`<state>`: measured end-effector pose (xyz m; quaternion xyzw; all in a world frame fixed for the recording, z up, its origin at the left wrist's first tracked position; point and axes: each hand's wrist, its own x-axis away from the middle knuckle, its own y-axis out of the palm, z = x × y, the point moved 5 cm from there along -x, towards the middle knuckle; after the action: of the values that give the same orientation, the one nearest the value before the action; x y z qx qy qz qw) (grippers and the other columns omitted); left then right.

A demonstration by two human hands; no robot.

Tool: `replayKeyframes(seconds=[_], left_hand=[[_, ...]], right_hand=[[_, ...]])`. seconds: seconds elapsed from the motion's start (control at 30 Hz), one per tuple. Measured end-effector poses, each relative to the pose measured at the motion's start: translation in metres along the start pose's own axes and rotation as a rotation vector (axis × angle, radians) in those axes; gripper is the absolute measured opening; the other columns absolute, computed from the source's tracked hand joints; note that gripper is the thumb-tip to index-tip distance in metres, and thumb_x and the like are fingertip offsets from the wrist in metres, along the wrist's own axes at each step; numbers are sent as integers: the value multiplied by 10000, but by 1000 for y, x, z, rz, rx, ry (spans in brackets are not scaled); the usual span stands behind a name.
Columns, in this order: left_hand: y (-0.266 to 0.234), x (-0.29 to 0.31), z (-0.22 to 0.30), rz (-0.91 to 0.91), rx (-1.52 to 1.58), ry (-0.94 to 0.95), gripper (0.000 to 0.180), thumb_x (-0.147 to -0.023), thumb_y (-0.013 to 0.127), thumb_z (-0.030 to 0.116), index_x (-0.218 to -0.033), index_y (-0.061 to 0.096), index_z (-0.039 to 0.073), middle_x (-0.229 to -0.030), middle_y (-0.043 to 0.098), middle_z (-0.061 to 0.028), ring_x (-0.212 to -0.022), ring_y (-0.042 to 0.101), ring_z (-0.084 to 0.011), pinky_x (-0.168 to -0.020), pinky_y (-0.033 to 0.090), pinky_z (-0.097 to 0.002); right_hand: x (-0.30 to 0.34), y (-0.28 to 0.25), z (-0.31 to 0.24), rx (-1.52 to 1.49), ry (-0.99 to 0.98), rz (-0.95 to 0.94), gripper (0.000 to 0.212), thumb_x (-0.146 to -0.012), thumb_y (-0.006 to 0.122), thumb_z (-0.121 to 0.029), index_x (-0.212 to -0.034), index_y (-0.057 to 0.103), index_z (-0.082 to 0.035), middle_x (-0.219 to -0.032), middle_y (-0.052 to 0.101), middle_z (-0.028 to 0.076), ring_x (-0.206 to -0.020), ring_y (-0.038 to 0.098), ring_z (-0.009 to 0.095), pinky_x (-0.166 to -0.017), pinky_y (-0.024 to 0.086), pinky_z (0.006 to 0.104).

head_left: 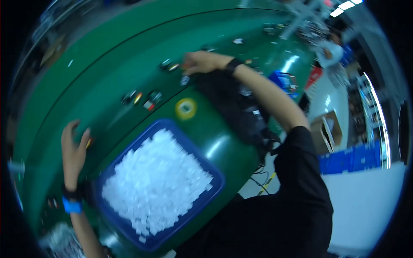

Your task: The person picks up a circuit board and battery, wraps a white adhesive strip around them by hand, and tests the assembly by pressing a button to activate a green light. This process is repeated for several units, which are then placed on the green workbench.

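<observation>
My left hand (74,148) is over the green surface left of the tray, its thumb and fingers spread apart. Beside its thumb shows a small orange and dark item (89,142). Farther off, my right hand (201,62) reaches across with curled fingers. A small reddish patch shows at its fingertips, too blurred to name. Just below that hand lies a small pale item (184,81). Between my arms, a dark blue tray (218,176) holds a heap of small white flat pieces (157,182). A yellow ring-shaped roll (186,109) lies past the tray's far corner.
Several small dark items (155,96) with orange or red parts lie scattered along the green surface (94,96). A black bag-like bundle (226,101) lies under my right forearm. At right are a blue container (284,81), a cardboard box (329,131), blue crates (350,158) and another person (331,53).
</observation>
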<state>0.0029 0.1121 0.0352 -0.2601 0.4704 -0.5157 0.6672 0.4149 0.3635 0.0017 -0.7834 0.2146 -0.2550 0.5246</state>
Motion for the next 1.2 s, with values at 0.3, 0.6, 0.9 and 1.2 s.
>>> replayKeyframes(seconds=[0.3,0.6,0.9,1.2], left_hand=[[-9,-15,43,-108,287,-114,245,-972,622,181,-1181,603,55,-1149,616,-38,-1015,553,-166,-761,463,-298],[-5,-35,110,-205,321,-73,162,-991,579,158,-1085,627,36,-1002,630,-28,-900,573,-127,-747,453,-257],[-80,-6,154,-127,317,-98,189,-995,606,191,-1088,636,30,-985,637,-45,-860,578,-121,-729,469,-257],[-118,71,264,-152,458,-175,184,-1007,600,97,-1131,647,-32,-1064,682,-106,-942,656,-168,-809,546,-291]], right_hand=[[315,-120,-80,-1113,87,951,494,-985,585,-289,-1367,470,3,-1295,572,107,-1030,653,226,-802,585,338],[578,275,-39,-2344,302,1728,238,-1006,447,-174,-1083,507,44,-1094,578,163,-1088,593,320,-990,541,466],[608,123,143,-2950,74,1746,459,-997,461,-300,-1316,446,30,-1347,527,225,-1218,556,410,-1017,499,518],[687,-198,315,-918,850,1316,997,-927,590,-587,-1563,60,-31,-1567,139,350,-1419,315,456,-876,540,640]])
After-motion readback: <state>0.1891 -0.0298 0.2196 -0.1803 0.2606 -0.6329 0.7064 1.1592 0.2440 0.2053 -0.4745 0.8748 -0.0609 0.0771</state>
